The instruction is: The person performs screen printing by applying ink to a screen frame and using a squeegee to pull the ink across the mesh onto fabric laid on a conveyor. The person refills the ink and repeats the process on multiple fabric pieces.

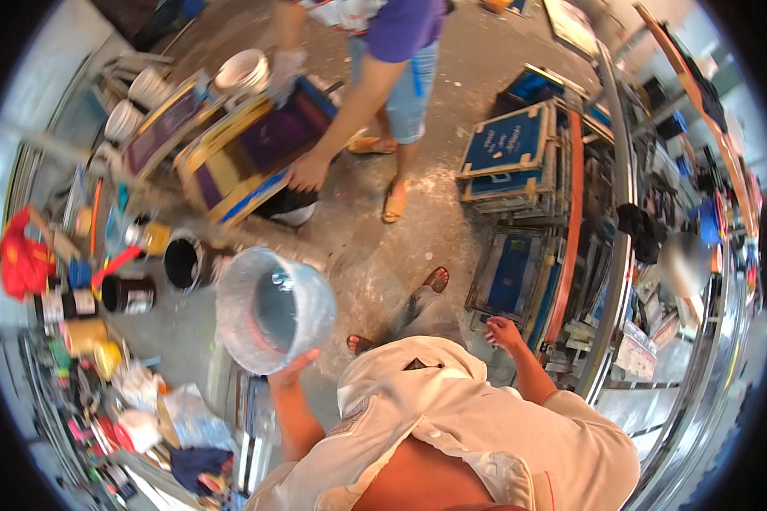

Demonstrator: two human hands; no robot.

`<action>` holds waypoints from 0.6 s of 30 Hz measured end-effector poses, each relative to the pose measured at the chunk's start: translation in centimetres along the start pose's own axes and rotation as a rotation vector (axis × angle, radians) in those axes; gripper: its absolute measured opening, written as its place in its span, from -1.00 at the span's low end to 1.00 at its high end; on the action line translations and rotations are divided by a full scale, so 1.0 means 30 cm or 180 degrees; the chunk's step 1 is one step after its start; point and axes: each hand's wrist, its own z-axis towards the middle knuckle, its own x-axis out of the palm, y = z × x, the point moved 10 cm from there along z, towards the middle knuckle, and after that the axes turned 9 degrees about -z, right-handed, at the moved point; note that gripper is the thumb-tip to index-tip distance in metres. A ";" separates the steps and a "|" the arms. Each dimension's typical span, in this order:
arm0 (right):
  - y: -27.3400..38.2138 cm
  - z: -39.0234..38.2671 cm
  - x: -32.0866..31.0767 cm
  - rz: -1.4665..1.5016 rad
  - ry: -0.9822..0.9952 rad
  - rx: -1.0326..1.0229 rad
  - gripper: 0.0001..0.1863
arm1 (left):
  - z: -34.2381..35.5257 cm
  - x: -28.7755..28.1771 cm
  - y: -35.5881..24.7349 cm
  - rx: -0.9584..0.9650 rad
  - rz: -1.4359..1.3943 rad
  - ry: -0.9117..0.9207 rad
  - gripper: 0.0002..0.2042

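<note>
Plastic bucket (274,311), tilted and held at its rim only by the left hand (294,366), could spill water onto the concrete floor (375,255); the right hand (503,332) hangs open and empty.

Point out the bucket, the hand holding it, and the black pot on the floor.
bucket (274,308): head view, on its pale inside wall.
left hand (291,368): head view, on the fingers under the bucket's rim.
black pot (181,262): head view, on its dark opening.
</note>
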 end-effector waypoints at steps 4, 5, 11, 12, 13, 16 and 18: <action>-0.159 0.013 -0.146 0.0435 -0.0205 0.0430 -0.76 | 0.304 0.517 0.044 -0.0159 -0.0463 0.0978 0.15; -0.223 0.015 -0.170 0.0556 -0.0237 0.0581 -0.78 | 0.374 0.652 0.035 -0.0205 -0.0565 0.1224 0.16; -0.366 0.098 -0.459 0.1191 -0.0540 0.1032 -0.85 | 0.686 1.237 0.027 -0.0517 -0.1165 0.2023 0.18; -0.361 0.128 -0.488 0.1599 -0.0379 0.1224 -0.83 | 0.732 1.309 0.043 -0.0602 -0.1268 0.2108 0.20; -0.306 0.170 -0.534 0.1286 -0.0516 0.1298 -0.83 | 0.775 1.381 0.069 -0.0691 -0.1338 0.2212 0.21; -0.161 0.318 -0.646 0.1410 -0.0562 0.1095 -0.74 | 0.918 1.569 0.155 -0.1029 -0.2191 0.2281 0.23; -0.162 0.496 -0.683 0.1961 -0.0419 0.1046 -0.71 | 1.026 1.653 0.253 -0.1238 -0.3055 0.2080 0.23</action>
